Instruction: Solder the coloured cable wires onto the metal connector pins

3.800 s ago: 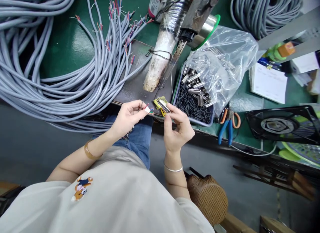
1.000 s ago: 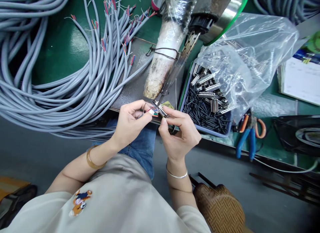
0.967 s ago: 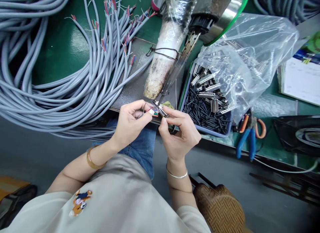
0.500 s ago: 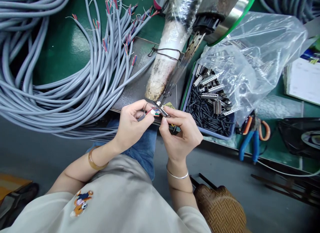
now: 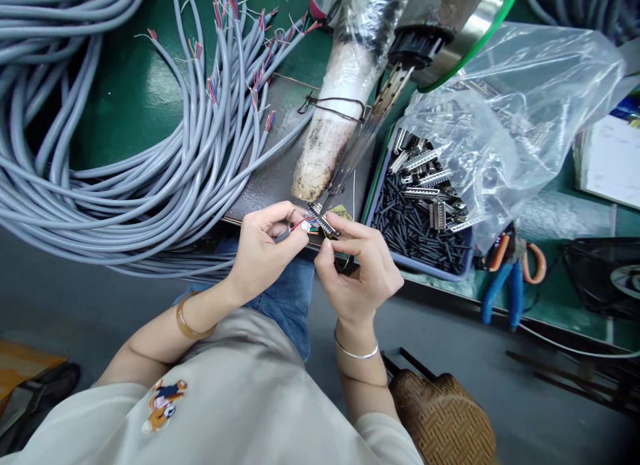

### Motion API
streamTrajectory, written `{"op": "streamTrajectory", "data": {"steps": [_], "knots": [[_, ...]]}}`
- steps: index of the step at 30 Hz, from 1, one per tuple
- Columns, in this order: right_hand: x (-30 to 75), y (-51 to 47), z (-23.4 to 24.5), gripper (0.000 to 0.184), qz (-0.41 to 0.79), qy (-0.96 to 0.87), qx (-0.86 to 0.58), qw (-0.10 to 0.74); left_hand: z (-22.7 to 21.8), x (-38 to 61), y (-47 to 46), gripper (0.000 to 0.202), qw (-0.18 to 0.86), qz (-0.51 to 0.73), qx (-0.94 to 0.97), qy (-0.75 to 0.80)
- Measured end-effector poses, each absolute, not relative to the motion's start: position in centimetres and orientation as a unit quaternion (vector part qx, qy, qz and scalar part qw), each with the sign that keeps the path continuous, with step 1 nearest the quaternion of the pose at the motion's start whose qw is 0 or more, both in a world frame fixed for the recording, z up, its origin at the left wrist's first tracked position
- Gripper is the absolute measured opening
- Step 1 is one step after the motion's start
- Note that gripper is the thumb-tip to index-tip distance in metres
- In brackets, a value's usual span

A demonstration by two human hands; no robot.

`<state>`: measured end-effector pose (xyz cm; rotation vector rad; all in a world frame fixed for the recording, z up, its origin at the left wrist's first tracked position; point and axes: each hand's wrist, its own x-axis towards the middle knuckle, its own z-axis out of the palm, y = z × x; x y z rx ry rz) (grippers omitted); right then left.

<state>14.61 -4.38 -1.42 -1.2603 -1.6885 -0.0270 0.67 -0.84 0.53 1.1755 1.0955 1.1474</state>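
Note:
My left hand [image 5: 263, 252] pinches the stripped end of a grey cable, with red, blue and green wire ends [image 5: 304, 225] sticking out past the fingertips. My right hand [image 5: 360, 268] is closed on a small metal connector [image 5: 324, 223] and holds it against those wire ends. The tip of a fixed soldering iron [image 5: 350, 162] slants down from above and ends right at the connector. Both hands hover at the front edge of the green bench [image 5: 135, 98].
A thick bundle of grey cables [image 5: 125, 178] with stripped ends spreads over the bench's left. A blue tray [image 5: 417, 215] of black sleeves and metal connectors sits to the right, under a clear plastic bag [image 5: 505, 112]. Blue-handled pliers [image 5: 505, 285] lie further right. A woven stool [image 5: 443, 418] is below.
The hands have drawn together, so that the connector now meets the wire ends under the iron's tip. The view has shifted a little to the right and closer.

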Motion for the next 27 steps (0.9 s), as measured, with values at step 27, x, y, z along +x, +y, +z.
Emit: {"op": "streamTrajectory", "data": {"steps": [27], "knots": [[14.85, -3.82, -1.24, 0.015, 0.037, -0.684, -0.525, 0.505, 0.48, 0.64, -0.96, 0.017, 0.535, 0.483, 0.501, 0.479]]}}
